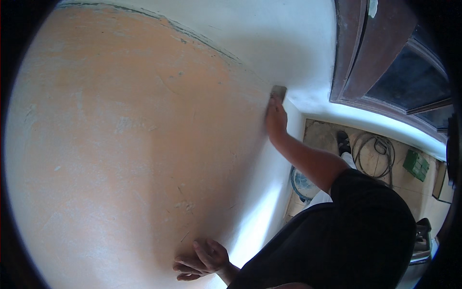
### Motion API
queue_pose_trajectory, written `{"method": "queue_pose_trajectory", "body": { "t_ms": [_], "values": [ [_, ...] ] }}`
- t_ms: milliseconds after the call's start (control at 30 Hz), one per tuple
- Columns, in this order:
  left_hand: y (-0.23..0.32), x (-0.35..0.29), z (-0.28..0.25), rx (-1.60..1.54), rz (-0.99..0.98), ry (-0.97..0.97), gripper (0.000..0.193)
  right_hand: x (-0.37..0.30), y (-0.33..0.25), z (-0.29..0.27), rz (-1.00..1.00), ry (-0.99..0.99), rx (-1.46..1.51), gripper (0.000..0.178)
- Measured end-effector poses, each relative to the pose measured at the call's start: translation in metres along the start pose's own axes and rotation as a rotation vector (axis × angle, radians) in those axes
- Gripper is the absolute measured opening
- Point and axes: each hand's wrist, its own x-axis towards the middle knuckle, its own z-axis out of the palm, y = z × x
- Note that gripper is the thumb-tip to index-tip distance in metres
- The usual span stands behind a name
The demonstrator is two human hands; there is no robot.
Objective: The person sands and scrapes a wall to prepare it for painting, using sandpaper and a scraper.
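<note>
My right hand (276, 118) is stretched out ahead and closed round a small flat grey-brown block (279, 90). Whether this is a sanding block or folded sandpaper I cannot tell. The block lies against the wall where the peach-coloured surface (120, 144) meets the white part (269, 58). Nearer to me, my left hand (204, 260) has its fingers spread at the peach surface, holding nothing. It appears to rest on the wall. Pale patches, scratches and small pits mark the peach area. A rough dark-green line (192, 33) runs along its upper edge.
A brown-framed door or window (361, 62) with dark glass is at the upper right. On the tiled floor (370, 166) lie a coiled cable or hose (391, 161) and a green box (416, 164). A blue-rimmed round container (301, 182) stands by my leg, partly hidden.
</note>
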Motion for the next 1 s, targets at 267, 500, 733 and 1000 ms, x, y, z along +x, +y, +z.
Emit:
{"method": "queue_pose_trajectory", "body": {
  "t_ms": [267, 500, 733, 1000],
  "values": [
    [0.002, 0.001, -0.006, 0.008, -0.016, 0.016, 0.036, 0.020, 0.048, -0.010, -0.252, -0.099, 0.039, 0.056],
    [-0.003, -0.012, -0.010, 0.031, -0.057, -0.064, 0.035, -0.059, -0.018, 0.007, -0.488, -0.280, -0.018, 0.061],
    [0.002, -0.001, -0.005, 0.004, -0.027, 0.061, 0.036, -0.003, -0.027, -0.008, -0.175, -0.251, 0.282, 0.059],
    [-0.004, -0.005, -0.006, 0.037, -0.017, -0.002, 0.036, -0.049, -0.098, 0.003, -0.964, -0.368, -0.263, 0.071]
  ]
}}
